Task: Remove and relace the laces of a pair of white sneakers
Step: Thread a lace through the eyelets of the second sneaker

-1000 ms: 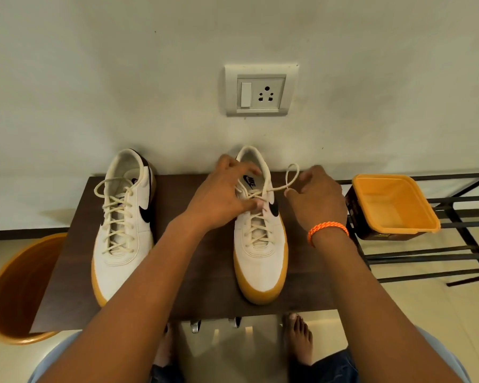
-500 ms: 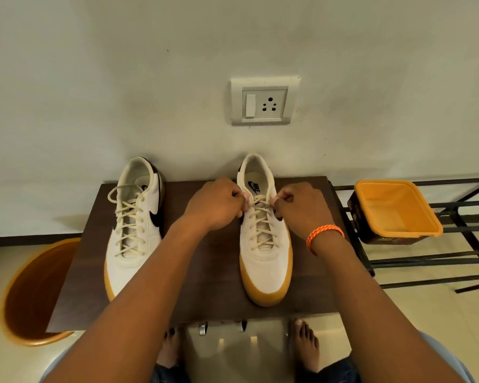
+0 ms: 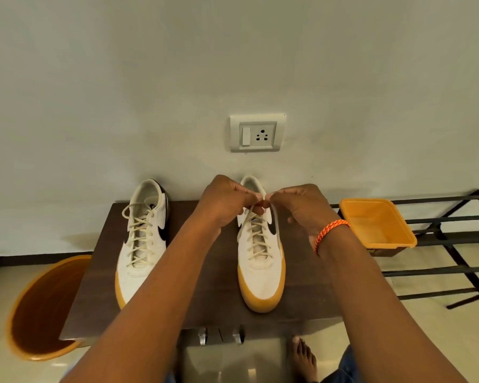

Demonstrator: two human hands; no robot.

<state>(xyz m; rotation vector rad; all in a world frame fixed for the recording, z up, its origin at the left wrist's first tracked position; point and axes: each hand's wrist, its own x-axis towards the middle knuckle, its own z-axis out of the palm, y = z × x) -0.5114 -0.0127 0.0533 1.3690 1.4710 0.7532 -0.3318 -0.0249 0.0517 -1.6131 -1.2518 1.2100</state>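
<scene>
on the dark table [image 3: 100, 272], both hands meet above the right sneaker [image 3: 260, 261], near its tongue. the left hand [image 3: 227, 201] and right hand [image 3: 302, 208] each pinch its lace [image 3: 256, 239] with curled fingers. the left sneaker [image 3: 143, 244] sits laced alongside.

The left hand [image 3: 227, 201] and right hand [image 3: 296, 205] meet over the top of the right sneaker [image 3: 260, 261], just above frame centre, hiding its upper eyelets, its tongue and the lace ends; what the fingertips pinch cannot be told. Both forearms run out at the bottom edge. The metal rack [image 3: 451, 244] is cut off at the right edge. The table [image 3: 216, 286] covers part of the orange bin [image 3: 42, 310] at lower left.
</scene>
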